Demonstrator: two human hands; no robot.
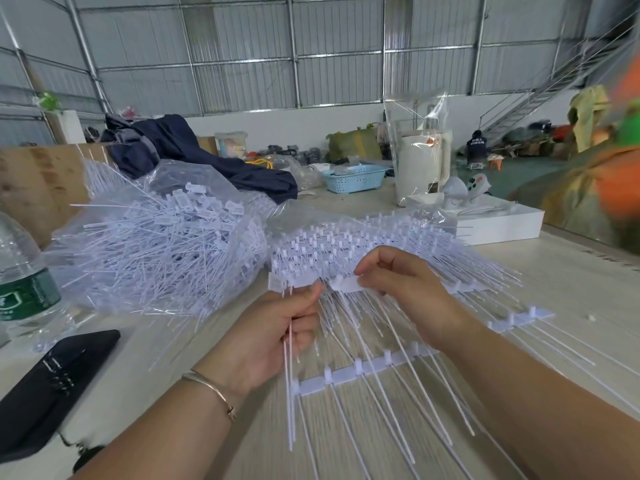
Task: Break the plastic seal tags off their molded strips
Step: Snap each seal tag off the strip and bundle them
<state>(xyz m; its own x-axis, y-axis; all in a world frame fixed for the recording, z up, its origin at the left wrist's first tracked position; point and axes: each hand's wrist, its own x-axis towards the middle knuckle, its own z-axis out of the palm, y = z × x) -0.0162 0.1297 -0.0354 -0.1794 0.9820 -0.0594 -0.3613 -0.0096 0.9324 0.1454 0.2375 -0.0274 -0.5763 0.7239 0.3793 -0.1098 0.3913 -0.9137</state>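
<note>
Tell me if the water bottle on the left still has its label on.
Yes, the clear water bottle at the table's left edge wears a green label around its middle.

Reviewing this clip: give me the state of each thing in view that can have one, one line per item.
left hand: fingers curled round loose tag stems, gripping them.
right hand: pinches a tag head on the strip.
strip in hand: lifted, tags still attached.
molded strips: flat on the table, unbroken.
plastic bag: open, heaped with separated tags.
water bottle: upright; cap out of frame.
blue basket: upright on the table.
</note>
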